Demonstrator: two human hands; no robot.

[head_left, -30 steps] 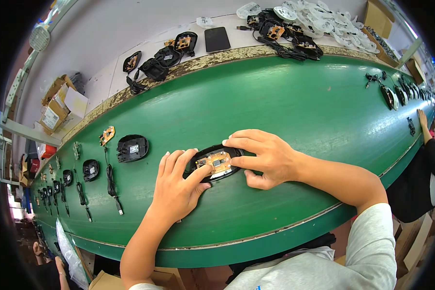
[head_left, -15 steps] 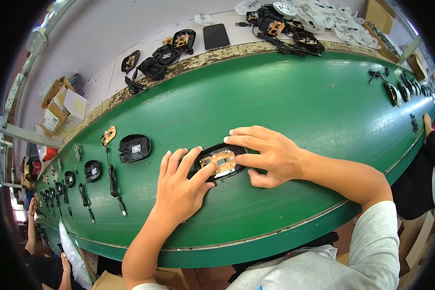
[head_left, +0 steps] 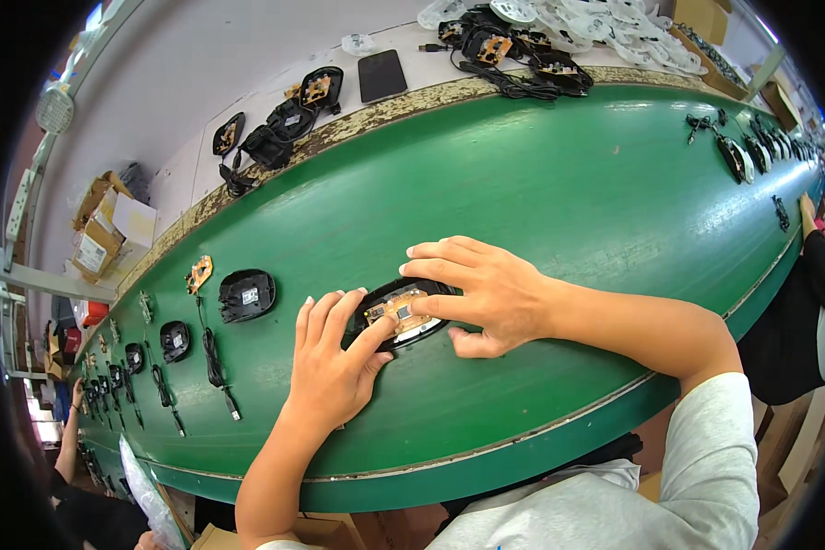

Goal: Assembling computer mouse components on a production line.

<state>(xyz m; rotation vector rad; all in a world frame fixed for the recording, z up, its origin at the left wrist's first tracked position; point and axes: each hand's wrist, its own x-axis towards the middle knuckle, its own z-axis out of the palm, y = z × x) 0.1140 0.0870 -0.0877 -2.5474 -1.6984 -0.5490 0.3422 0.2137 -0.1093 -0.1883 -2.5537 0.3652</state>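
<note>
A black mouse bottom shell (head_left: 351, 337) lies on the green belt with an orange circuit board (head_left: 376, 314) inside it. My left hand (head_left: 328, 367) grips the shell's left end, its index finger pressing on the board and its thumb at the near edge. From the right, my right hand (head_left: 495, 298) holds the far rim with its upper fingers. One of its fingers lies on the board, while the thumb stands apart from the shell. Parts of the shell and board are hidden under the fingers.
At left on the green belt (head_left: 541, 202) lie another black shell (head_left: 247, 295), a loose circuit board (head_left: 200, 273) and a coiled cable (head_left: 213, 357). Assembled mice (head_left: 733, 160) line the far right. The back ledge holds a dark flat tablet-like object (head_left: 381, 75) and a cable pile (head_left: 522, 78). Co-workers sit at both ends.
The view has shifted slightly. My right finger has slid further left onto the circuit board. Both hands stay on the mouse shell.
</note>
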